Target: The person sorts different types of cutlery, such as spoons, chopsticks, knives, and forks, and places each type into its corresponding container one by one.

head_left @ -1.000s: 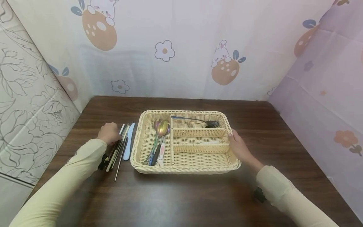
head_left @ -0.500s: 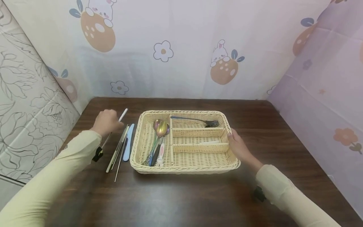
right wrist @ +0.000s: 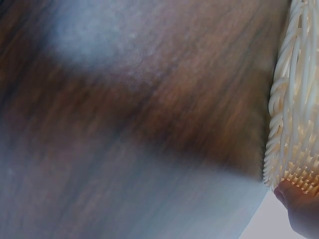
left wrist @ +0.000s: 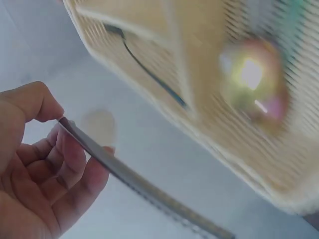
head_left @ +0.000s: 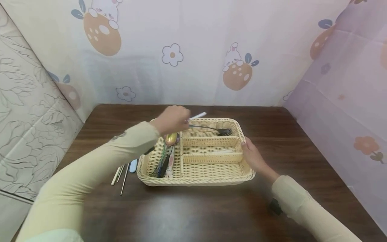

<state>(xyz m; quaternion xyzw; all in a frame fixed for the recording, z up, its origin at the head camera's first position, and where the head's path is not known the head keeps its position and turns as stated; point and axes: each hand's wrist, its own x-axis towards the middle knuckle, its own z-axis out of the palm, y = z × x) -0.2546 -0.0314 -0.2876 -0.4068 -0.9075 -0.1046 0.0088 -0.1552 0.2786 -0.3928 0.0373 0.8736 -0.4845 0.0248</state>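
Firmly, the left hand (head_left: 174, 118) pinches a utensil (head_left: 198, 116) between thumb and fingers; its pale end points rightward in the head view, its kind cannot be told, and the left wrist view shows it as a long, slim, greyish shape. Hand and utensil lie over the far rim of a basket (head_left: 196, 182). The right hand (head_left: 254, 155) holds the basket's right end, thumb on the rim; its remaining fingers are largely hidden.

Within the basket, the long left compartment bears spoons (head_left: 171, 138), bowls towards the far side, one handle shaped with a rabbit. To its right, dividers (head_left: 211, 141) form three parallel compartments, a fork (head_left: 224, 132) lying in the farthest, tines to the right.

Outward again, sticks (head_left: 116, 176) and a light-blue handle (head_left: 133, 166) lie left of the basket on the brown table (head_left: 181, 215), partly covered by the left sleeve (head_left: 121, 148). Behind hangs a patterned curtain (head_left: 199, 77).
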